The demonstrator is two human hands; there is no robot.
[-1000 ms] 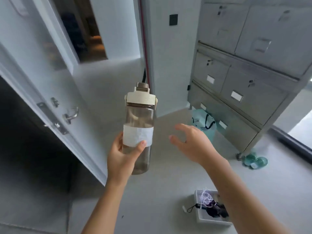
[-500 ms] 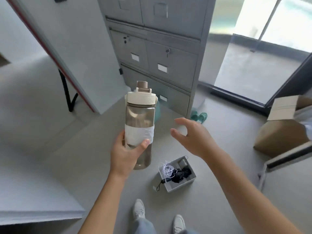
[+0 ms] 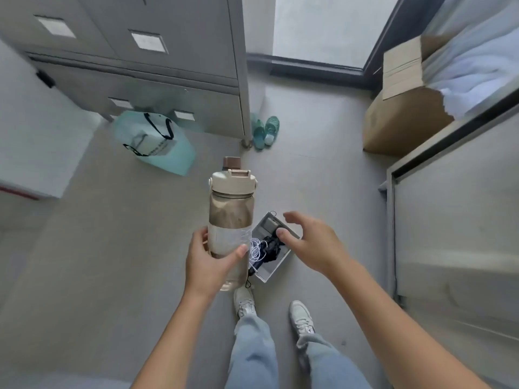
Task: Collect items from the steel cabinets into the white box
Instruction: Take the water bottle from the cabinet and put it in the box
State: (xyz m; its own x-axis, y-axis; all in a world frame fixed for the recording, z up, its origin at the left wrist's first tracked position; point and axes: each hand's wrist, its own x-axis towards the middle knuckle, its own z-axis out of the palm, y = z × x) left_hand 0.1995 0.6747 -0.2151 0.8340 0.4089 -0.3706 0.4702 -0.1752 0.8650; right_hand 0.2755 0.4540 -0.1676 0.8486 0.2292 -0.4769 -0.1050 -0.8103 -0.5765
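Observation:
My left hand (image 3: 209,262) grips a tall smoky-clear water bottle (image 3: 230,217) with a cream lid and a white label, held upright in front of me. The white box (image 3: 276,266) lies on the floor just beyond my feet, right of the bottle; inside it are a white coiled cord, a black item and a grey case. My right hand (image 3: 313,242) hovers above the box with fingers spread and relaxed, holding nothing. The grey steel cabinet (image 3: 179,60) with labelled drawers stands at the upper left, its drawers closed.
A teal tote bag (image 3: 157,141) leans against the cabinet's base. Green slippers (image 3: 265,131) sit by the cabinet's corner. An open cardboard box (image 3: 404,108) stands at the right beside a glass-fronted unit (image 3: 455,220). A white board (image 3: 33,130) is at the left.
The view has swung right and down from the doorway to the floor. The white box now lies directly under my right hand, and my feet show. The bottle stays in my left hand.

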